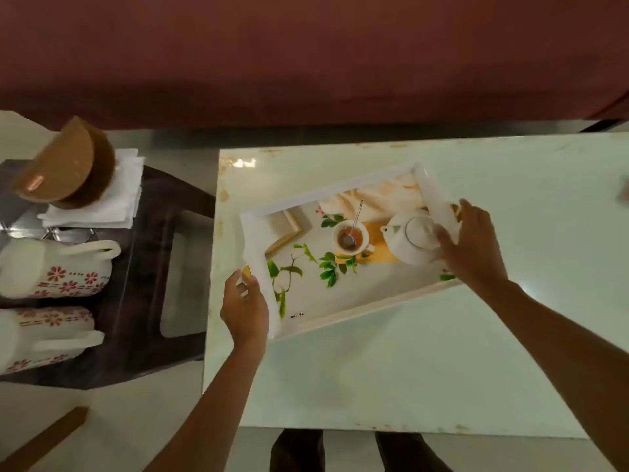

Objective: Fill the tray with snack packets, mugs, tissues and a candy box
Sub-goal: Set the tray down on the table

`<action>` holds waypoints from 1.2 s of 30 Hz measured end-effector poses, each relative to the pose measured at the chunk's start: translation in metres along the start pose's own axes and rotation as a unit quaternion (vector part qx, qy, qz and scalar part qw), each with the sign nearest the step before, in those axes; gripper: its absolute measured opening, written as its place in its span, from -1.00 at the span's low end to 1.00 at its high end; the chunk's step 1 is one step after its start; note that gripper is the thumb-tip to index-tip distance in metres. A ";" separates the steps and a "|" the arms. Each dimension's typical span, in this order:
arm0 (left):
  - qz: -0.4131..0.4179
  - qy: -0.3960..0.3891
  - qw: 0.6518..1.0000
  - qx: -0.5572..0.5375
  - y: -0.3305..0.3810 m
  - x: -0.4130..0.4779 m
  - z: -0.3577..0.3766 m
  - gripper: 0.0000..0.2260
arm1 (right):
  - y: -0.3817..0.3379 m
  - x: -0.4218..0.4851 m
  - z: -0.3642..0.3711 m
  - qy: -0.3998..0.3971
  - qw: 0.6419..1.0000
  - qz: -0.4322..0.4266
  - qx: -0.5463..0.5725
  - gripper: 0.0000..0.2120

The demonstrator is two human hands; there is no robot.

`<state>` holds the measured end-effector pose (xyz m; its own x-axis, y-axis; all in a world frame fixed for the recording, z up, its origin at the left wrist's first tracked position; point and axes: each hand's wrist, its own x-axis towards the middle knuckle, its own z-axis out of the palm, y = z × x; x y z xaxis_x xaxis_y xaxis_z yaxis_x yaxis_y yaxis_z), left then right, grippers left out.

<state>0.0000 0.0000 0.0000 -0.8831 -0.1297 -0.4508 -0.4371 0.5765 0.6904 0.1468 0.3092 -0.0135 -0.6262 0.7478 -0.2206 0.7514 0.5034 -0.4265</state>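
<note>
The tray (340, 301) looks light, stiff and empty. The left hand (243, 310) and right hand (471, 247) grip its two short ends on the desk (442, 369).

— How was the light?
— Dim and warm overall, brightest on the glossy counter (442, 352), which threw back a small glare patch near its far left corner.
— Sharpness?
— Soft everywhere; the mugs (51, 267) at the left edge were blurred and stretched by the wide lens. The hands cast only faint shadows, and the dark red backdrop was murky.
</note>
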 end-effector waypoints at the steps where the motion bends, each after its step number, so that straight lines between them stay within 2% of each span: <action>1: -0.024 0.002 0.999 -0.033 0.001 0.005 0.000 -0.68 | 0.002 0.007 0.003 0.021 0.999 0.013 0.032 -0.49; 4: -0.062 -0.012 0.995 -0.077 0.000 0.021 -0.001 -0.75 | 0.002 0.022 0.003 0.061 0.996 0.049 0.046 -0.68; 7: -0.077 -0.021 0.993 -0.089 -0.002 0.033 -0.004 -0.84 | 0.002 0.028 0.004 0.066 0.989 0.100 0.087 -0.70; 10: -0.082 -0.018 0.993 -0.078 -0.002 0.041 -0.010 -0.85 | 0.004 0.022 0.001 0.054 0.973 0.166 0.152 -0.75; 18: -0.061 -0.014 0.997 -0.047 0.002 0.057 -0.027 -0.90 | 0.015 -0.050 0.009 0.049 0.946 0.249 0.203 -0.82; 25: -0.054 -0.027 0.998 -0.033 -0.006 0.059 -0.030 -0.91 | 0.017 -0.072 0.018 0.067 0.930 0.276 0.234 -0.84; 29: -0.063 -0.034 0.997 -0.032 -0.010 0.060 -0.029 -0.87 | 0.017 -0.074 0.018 0.065 0.934 0.266 0.231 -0.83; 33: -0.060 -0.063 0.996 -0.031 -0.010 0.054 -0.034 -0.77 | 0.011 -0.078 0.008 0.048 0.944 0.251 0.210 -0.72; 36: -0.057 -0.045 0.997 -0.029 -0.007 0.039 -0.047 -0.68 | 0.002 -0.089 -0.008 0.063 0.954 0.218 0.198 -0.66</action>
<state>-0.0393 -0.0473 0.0042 -0.8099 -0.1165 -0.5749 -0.5444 0.5139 0.6629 0.2056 0.2472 0.0117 -0.2228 0.9074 -0.3563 0.7821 -0.0518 -0.6210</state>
